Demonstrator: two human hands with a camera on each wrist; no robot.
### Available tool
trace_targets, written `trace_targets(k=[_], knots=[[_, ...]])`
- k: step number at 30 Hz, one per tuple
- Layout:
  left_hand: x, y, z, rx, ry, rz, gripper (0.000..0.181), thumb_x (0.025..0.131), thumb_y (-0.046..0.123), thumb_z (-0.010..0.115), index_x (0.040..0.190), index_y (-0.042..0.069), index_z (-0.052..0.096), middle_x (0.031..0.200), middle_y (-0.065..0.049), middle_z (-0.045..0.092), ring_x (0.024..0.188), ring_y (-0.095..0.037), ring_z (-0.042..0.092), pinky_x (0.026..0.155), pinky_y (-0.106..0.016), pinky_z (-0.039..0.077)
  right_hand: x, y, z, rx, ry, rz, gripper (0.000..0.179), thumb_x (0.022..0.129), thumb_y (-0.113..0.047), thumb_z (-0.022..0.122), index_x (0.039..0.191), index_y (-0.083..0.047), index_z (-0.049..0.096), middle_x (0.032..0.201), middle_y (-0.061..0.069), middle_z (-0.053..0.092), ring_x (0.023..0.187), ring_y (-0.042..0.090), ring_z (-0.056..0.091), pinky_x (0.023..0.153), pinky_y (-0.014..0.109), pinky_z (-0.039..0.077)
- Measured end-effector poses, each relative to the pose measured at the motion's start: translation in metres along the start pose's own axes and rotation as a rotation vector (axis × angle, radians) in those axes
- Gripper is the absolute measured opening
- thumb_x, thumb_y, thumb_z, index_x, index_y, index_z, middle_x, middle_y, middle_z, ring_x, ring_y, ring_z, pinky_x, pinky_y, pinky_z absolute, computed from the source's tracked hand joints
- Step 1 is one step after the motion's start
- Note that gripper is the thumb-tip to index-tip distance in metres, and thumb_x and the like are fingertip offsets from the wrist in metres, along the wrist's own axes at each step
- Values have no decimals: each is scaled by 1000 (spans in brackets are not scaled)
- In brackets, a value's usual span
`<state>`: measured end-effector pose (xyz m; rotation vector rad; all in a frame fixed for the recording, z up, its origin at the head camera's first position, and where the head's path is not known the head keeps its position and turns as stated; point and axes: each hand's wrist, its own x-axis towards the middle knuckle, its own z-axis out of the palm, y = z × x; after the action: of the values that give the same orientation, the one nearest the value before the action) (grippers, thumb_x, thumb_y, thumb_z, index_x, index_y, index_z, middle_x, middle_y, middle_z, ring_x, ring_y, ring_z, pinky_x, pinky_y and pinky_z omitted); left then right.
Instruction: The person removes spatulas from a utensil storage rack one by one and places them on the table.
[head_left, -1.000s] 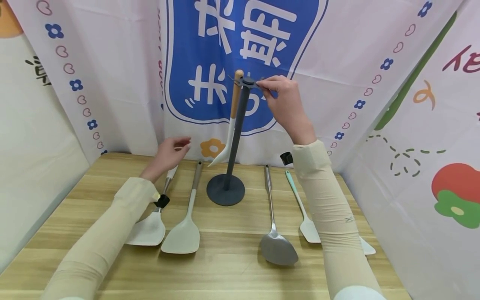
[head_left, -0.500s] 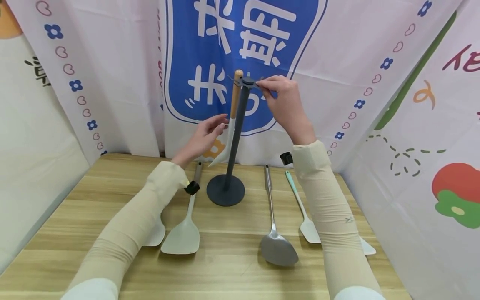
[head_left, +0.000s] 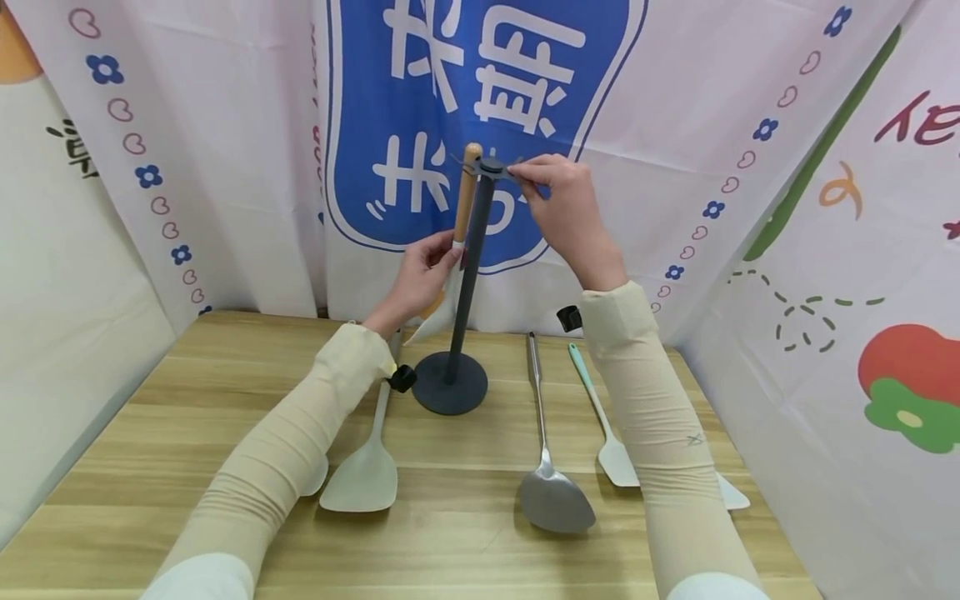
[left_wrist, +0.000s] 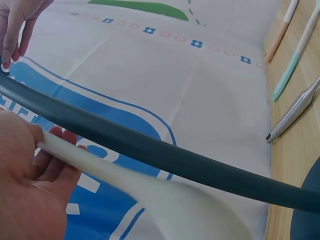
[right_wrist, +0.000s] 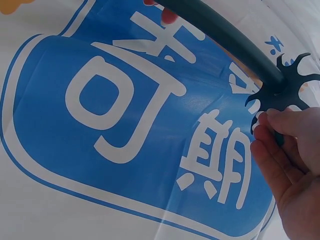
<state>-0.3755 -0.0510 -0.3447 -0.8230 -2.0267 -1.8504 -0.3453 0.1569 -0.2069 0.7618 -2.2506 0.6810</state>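
A dark grey utensil stand (head_left: pixel 469 287) rises from a round base, with a hooked top (right_wrist: pixel 281 92) seen in the right wrist view. From a left-side hook hangs a spatula (head_left: pixel 466 200) with a wooden handle and a white head (left_wrist: pixel 192 207), head down and slightly slanted beside the pole. My left hand (head_left: pixel 422 279) holds it just below the wooden handle, thumb on one side and fingers on the other. At the top, my right hand (head_left: pixel 566 196) pinches a hook on the right side between thumb and fingers.
On the wooden table (head_left: pixel 247 400), a beige spatula (head_left: pixel 363 475) and a partly covered white one (head_left: pixel 317 477) lie left. Right of the stand are a metal turner (head_left: pixel 555 500), a mint-handled spatula (head_left: pixel 617 460) and another white utensil (head_left: pixel 732 493). A printed cloth (head_left: pixel 247 208) hangs behind.
My left hand has moved up and right from over the left utensils to the hanging spatula and taken hold of its neck. The right hand has kept its pinch on the stand's top.
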Motion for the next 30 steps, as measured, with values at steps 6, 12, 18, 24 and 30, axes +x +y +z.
trace_targets(k=[6,12,18,24,30], knots=[[-2,1,-1,-44,35,-23,36,107,6,49,139,-8,56,116,-29,66,100,-28,65,94,-38,57,0,-1,1,-1,-13,16,23,98,-5,65,118,1,75,116,15,74,112,27,66,93,34,59],[-4,6,-5,-70,84,3,37,107,7,47,139,-8,56,113,-33,65,92,-24,66,85,-24,57,0,-2,3,8,-8,9,23,98,-5,65,118,1,75,116,16,73,112,28,66,93,36,59],[-10,2,-11,-60,104,-31,37,107,9,49,140,-7,56,114,-32,65,89,-16,67,85,-22,57,0,-3,3,3,-2,8,22,98,-4,65,117,1,75,114,16,74,110,28,67,92,34,59],[-17,1,-19,-31,143,-77,40,107,13,51,144,-2,55,114,-25,69,91,-16,68,87,-24,57,0,-3,3,8,2,7,22,97,-3,66,117,1,75,114,17,74,110,29,67,92,36,59],[-22,2,-25,-23,137,-92,40,106,13,53,143,-1,56,116,-26,69,97,-31,69,92,-27,58,0,-3,1,-1,5,13,22,98,-4,65,117,1,75,114,16,74,110,29,66,93,36,58]])
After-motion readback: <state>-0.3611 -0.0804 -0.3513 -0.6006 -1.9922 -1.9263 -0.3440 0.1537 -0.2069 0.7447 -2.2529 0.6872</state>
